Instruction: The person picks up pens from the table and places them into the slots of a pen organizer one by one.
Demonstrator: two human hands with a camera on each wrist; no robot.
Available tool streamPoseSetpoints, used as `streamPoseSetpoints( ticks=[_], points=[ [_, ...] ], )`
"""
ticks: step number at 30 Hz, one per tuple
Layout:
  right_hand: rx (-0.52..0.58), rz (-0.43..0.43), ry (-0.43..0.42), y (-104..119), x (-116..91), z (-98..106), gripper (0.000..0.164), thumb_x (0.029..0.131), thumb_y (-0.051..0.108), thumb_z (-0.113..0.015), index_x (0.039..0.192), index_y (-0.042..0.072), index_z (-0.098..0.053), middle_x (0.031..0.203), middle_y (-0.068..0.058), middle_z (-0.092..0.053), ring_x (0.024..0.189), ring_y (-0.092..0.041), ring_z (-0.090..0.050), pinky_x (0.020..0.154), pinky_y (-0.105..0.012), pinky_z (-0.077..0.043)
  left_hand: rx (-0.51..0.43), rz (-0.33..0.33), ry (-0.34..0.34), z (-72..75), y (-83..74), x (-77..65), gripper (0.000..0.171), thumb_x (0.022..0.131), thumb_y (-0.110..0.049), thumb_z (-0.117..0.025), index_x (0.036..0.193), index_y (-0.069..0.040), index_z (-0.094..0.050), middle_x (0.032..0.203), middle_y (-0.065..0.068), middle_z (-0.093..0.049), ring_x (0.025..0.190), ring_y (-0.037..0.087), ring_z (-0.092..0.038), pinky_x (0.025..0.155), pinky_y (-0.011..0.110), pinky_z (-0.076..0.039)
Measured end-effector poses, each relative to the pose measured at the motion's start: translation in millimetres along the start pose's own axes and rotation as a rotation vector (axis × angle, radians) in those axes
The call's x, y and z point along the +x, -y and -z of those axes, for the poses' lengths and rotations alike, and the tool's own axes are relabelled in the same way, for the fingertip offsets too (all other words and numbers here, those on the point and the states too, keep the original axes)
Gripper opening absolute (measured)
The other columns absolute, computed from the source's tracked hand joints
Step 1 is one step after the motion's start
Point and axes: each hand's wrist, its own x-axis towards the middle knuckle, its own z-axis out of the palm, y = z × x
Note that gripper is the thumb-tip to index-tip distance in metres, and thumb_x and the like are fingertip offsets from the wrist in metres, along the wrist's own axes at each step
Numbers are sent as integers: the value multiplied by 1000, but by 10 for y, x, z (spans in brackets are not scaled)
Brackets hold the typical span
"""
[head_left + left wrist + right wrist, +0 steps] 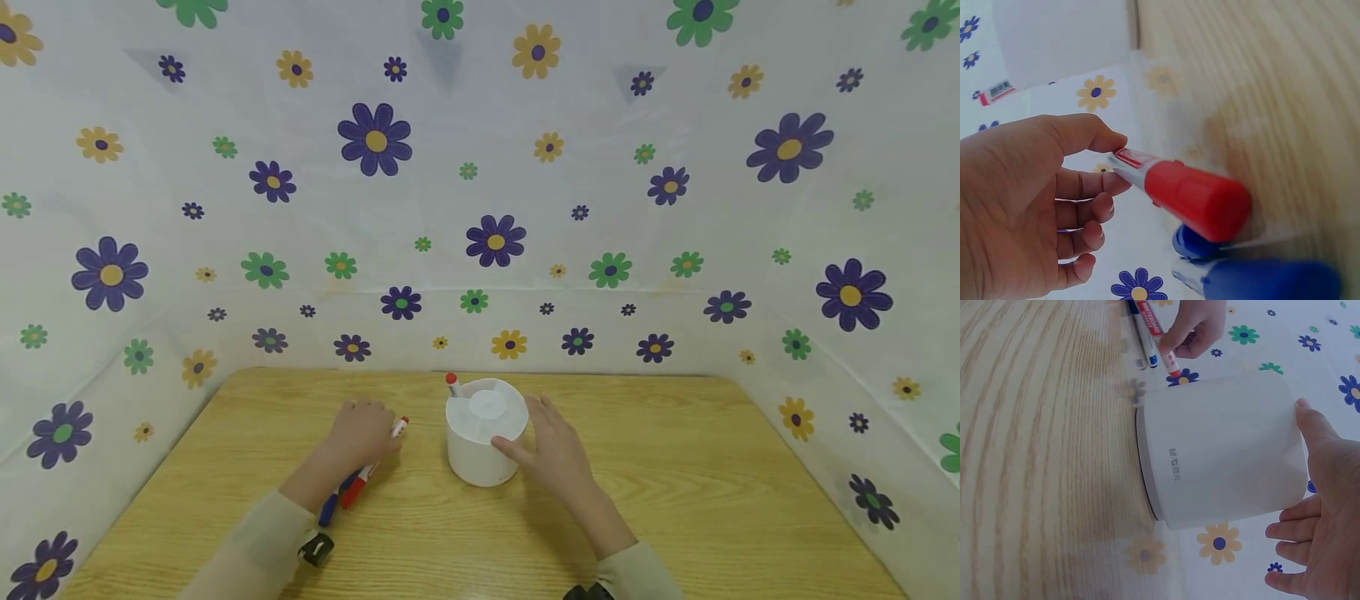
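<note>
A white round pen holder stands upright on the table, with a red-tipped marker poking up from its back left. My right hand rests at its right side, thumb at the rim and fingers spread behind, as the right wrist view also shows. To the left, my left hand pinches a red whiteboard marker between thumb and index finger, its other fingers loosely curled. Blue markers lie on the table just beside and under the red one.
The wooden table reaches back to a white flower-print sheet that hangs behind it and along both sides. Dark wrist cameras sit at the cuffs, one on the left sleeve.
</note>
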Motion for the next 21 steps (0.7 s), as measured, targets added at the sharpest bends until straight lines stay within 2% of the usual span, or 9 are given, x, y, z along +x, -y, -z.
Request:
streamPoseSetpoints(
  ticks=[6,15,16,18,21],
  points=[
    [-8,-8,2,16,20,-2,86,83,58,-67,143,1,-43,147,-18,-48,143,-37,-36,108,-60,-36,-31,-3,-64,-18,5,-16,31,87,-41,-61,87,-11,-64,84,4,-58,84,26,-51,83,50,-42],
    [12,-33,20,16,91,-9,85,83,57,-67,144,4,-42,148,-17,-46,144,-37,-34,109,-61,-34,-139,-22,-149,72,-33,-44,22,84,-38,-60,77,-19,-52,82,-1,-53,84,23,-48,79,44,-38],
    [14,-34,20,14,100,-13,85,83,57,-67,144,4,-42,148,-17,-46,144,-37,-34,109,-61,-34,-149,-28,-177,79,-35,-42,21,84,-37,-60,77,-19,-52,82,-2,-54,84,22,-48,79,44,-39],
    [15,-34,20,12,115,-17,85,83,57,-67,144,4,-42,148,-17,-46,144,-37,-34,110,-60,-34,-199,-58,-277,86,-34,-29,18,83,-34,-62,78,-19,-54,80,-2,-55,80,21,-49,77,42,-40],
    [10,-33,20,14,135,-16,85,83,57,-67,144,3,-43,148,-17,-47,144,-37,-34,110,-60,-34,-318,-127,-499,79,-26,9,13,80,-26,-67,78,-16,-58,77,-2,-58,74,17,-51,72,37,-43]
  ],
)
